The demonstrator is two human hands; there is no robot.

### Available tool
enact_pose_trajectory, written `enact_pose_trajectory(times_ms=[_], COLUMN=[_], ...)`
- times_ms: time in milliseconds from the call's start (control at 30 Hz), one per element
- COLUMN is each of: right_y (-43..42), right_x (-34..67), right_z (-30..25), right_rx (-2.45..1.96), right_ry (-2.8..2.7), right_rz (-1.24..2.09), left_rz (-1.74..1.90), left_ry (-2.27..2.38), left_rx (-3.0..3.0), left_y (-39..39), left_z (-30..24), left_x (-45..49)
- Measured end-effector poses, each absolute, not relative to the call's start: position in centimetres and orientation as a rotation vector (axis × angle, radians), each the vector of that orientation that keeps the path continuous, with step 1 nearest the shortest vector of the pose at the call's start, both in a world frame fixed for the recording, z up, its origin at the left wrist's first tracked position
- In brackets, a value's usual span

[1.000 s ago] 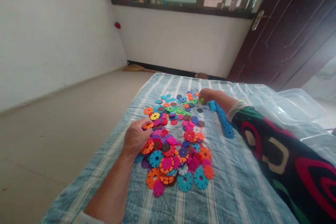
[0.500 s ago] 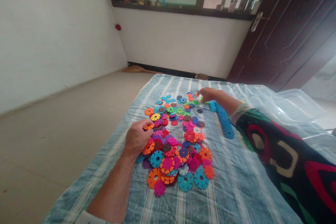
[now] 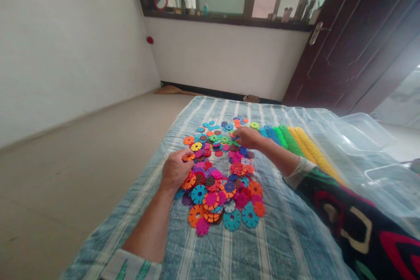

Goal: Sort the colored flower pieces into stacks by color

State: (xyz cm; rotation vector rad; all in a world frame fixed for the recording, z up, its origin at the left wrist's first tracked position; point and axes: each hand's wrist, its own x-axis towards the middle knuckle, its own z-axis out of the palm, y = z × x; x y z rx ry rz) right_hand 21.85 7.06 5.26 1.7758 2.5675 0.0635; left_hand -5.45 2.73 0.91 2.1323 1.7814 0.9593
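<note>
A loose pile of notched plastic discs [image 3: 218, 186] in many colours lies on the striped cloth [image 3: 278, 236]. At the left edge of the pile my left hand [image 3: 177, 169] is closed, with an orange notched disc [image 3: 188, 157] showing at its fingers. My right hand [image 3: 248, 137] reaches over the far part of the pile, fingers bent down and drawn together beside green discs [image 3: 225, 139]. What lies between those fingertips is hidden. Just beyond this hand, a yellow-green disc [image 3: 254, 125] lies on the cloth.
Right of the pile lie long rows of overlapping discs: blue [image 3: 271, 134], green [image 3: 294, 142] and yellow [image 3: 316, 153], partly behind my right arm. Clear plastic boxes [image 3: 361, 133] stand at the right edge. A dark door [image 3: 341, 52] and a window sill [image 3: 229, 19] are beyond.
My right hand has moved nearer and to the left, from the far edge of the pile to the green discs. The green and yellow rows now show. My left hand stays put.
</note>
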Motion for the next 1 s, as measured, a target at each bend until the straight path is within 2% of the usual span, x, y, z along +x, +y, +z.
enact_pose_trajectory(times_ms=[433, 700, 1000], right_y=[-1.7, -2.9, -3.6], right_x=[19.7, 20.1, 18.7], right_z=[3.6, -0.5, -0.6], right_rx=[1.873, 2.322, 2.002], right_ry=[2.842, 2.834, 3.261], right_rz=[-0.051, -0.31, -0.287], left_rz=[0.934, 0.941, 0.943], left_ry=[1.765, 1.736, 1.717], left_rx=[2.143, 2.155, 2.153], left_y=[2.7, 2.9, 2.7], left_z=[0.8, 0.5, 0.6], left_x=[-5.4, -5.6, -5.5])
